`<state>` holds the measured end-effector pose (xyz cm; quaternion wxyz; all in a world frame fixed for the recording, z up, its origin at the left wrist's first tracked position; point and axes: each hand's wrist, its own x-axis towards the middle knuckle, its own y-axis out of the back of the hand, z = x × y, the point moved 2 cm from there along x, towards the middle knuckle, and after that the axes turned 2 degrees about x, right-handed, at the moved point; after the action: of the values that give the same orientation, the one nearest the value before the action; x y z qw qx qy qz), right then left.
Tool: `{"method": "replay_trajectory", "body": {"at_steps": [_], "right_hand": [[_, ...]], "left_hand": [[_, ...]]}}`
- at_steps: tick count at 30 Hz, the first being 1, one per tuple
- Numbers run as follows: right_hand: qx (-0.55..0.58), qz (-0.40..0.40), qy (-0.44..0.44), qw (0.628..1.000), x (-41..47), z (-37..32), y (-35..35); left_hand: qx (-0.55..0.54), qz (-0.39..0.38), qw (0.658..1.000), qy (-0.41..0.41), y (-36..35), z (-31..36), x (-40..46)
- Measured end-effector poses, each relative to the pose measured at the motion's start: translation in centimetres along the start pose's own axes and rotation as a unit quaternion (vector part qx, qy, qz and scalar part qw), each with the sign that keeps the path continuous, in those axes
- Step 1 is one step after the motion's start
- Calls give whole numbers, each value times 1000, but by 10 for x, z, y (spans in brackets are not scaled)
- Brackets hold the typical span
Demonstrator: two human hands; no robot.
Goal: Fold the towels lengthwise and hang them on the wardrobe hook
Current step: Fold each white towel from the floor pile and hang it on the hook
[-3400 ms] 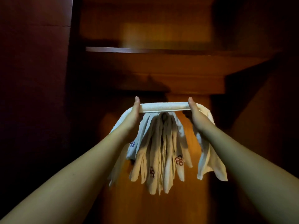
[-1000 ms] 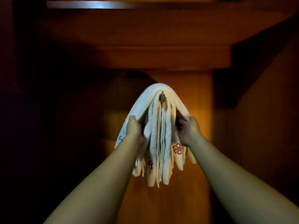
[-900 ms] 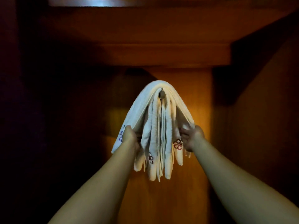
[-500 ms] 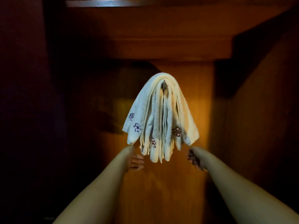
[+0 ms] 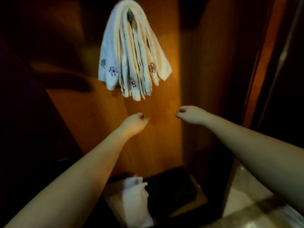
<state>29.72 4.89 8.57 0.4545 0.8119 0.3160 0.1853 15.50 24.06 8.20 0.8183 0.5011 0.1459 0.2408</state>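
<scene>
- Towels (image 5: 134, 51) hang in a folded bundle over the wardrobe hook (image 5: 130, 17), which shows only as a small dark shape in the top fold; the blur hides its form.
- Below the hook, the folded lengths fan downward against the lit wooden back panel (image 5: 148, 129), and their lower ends hang free.
- Small flower motifs mark the ends: purple ones on the left side of the bundle, a red one on the right.
- Your left hand (image 5: 134, 123) hangs in the air below the towels and a little to their left, touching nothing; its grip is loosely curled, fingertips tucked toward the palm, and holds nothing.
- Your right hand (image 5: 189, 115) is below the towels' right edge, also apart from them; its grip is likewise loosely curled and holds nothing.
- Both of your forearms reach up from the bottom corners of the view toward the panel.
- Well below the towels, at the wardrobe floor, a white cloth pile (image 5: 136, 199) lies beside a dark flat object (image 5: 172, 191); you cannot tell what that object is in this light.
- Right of the towels, the wardrobe's side wall (image 5: 213, 79) stands in deep shadow.
</scene>
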Motion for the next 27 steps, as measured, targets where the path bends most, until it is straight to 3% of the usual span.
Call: {"method": "replay_trajectory", "body": {"at_steps": [5, 13, 20, 27], "right_hand": [[-27, -37, -12, 999, -98, 54, -73], [-53, -56, -136, 988, -255, 150, -171], [22, -44, -273, 961, -373, 243, -211], [115, -20, -405, 907, -454, 358, -198]], "left_hand": [[30, -90, 991, -89, -81, -24, -65], [65, -248, 954, -155, -211, -29, -144], [69, -355, 910, -201, -306, 32, -176], [83, -387, 895, -206, -414, 137, -189]]}}
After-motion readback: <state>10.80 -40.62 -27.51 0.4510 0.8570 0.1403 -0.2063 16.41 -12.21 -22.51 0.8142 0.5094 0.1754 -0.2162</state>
